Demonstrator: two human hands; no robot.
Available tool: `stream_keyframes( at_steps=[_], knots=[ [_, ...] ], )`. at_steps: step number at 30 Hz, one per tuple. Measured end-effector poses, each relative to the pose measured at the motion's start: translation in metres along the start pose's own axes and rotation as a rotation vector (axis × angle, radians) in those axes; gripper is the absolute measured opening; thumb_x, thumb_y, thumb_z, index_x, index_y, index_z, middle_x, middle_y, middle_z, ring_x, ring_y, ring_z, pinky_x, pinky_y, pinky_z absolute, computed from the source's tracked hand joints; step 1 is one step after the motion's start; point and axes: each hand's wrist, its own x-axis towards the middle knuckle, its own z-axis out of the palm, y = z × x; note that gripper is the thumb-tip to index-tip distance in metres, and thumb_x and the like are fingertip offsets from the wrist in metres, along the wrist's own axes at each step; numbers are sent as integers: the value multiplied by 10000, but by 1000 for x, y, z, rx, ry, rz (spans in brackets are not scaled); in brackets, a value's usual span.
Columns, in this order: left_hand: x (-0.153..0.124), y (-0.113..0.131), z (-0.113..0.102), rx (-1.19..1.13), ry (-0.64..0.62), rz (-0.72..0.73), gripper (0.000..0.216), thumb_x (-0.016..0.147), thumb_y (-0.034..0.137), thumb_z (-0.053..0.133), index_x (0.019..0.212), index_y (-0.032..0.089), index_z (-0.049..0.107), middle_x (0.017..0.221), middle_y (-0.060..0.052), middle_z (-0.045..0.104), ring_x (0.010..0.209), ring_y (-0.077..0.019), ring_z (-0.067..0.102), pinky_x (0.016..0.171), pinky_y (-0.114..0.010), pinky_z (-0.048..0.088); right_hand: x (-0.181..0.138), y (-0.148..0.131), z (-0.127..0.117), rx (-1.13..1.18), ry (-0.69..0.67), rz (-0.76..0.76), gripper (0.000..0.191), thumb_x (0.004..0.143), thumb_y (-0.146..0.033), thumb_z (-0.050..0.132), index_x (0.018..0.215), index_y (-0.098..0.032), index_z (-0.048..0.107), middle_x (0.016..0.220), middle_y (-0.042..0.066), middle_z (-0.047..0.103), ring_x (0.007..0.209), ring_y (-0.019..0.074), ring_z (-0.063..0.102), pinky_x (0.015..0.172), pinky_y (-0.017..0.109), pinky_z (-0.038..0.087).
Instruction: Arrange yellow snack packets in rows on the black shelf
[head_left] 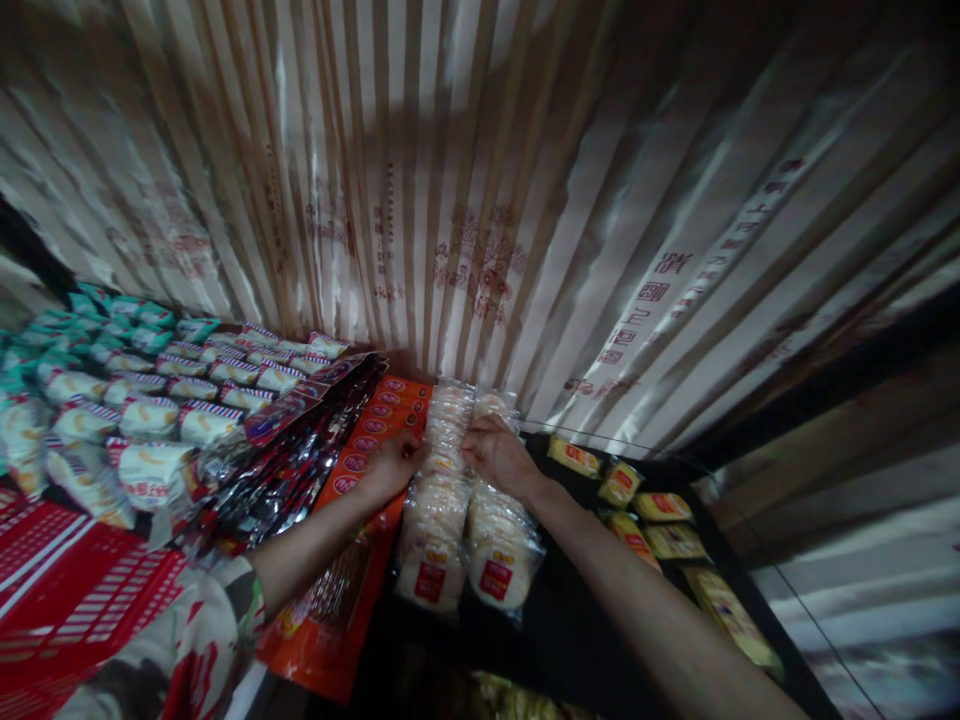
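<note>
Two rows of clear packets of round white crackers (450,500) with red labels lie on a dark shelf, running away from me. My left hand (394,462) rests on the left row, fingers curled on a packet's edge. My right hand (496,452) lies on the right row, fingers bent down onto a packet. Both hands meet near the middle of the rows. Whether either hand has a packet pinched is hard to tell in the dim light.
Orange snack bags (375,425) lie left of the crackers, then dark red foil packs (300,460), then white and teal packets (150,400). Small yellow packets (637,505) lie on the right. A red basket (67,590) sits at lower left. A striped printed wall (480,220) backs the shelf.
</note>
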Motion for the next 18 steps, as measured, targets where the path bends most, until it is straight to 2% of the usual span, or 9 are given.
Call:
stream_keyframes(
  at_steps=[2,5,10,13,18],
  knots=[
    [-4,-1,-2,-4,-95,16,194,725,349,568,815,182,608,792,-18,653,722,-144,582,647,-240,418,0,0,1,2,-14,5,157,764,-130,559,645,-208,626,761,29,630,855,184,549,880,360,394],
    [-5,-1,0,-61,-140,-1,166,681,281,608,805,171,606,789,-15,651,735,-142,583,663,-236,425,-1,-4,-2,10,-6,35,142,768,-129,555,674,-200,634,802,39,635,864,189,538,866,357,404],
    [-4,0,7,-180,-44,-15,43,697,208,553,679,171,541,679,18,582,651,-111,532,622,-217,406,-8,-10,-5,41,88,4,72,785,-214,588,796,-198,657,913,62,623,944,206,508,868,369,409],
    [-3,1,10,-199,0,-14,61,709,200,540,659,177,514,653,31,556,630,-102,513,611,-210,394,-12,-9,0,68,77,-26,74,778,-240,606,759,-209,670,922,57,620,960,205,502,870,371,408],
    [-5,5,7,-126,25,-50,62,715,223,561,697,177,525,662,24,572,634,-108,528,613,-214,395,-11,-11,7,80,71,40,50,713,-160,641,666,-178,643,902,66,617,954,209,494,844,354,418]
  ],
)
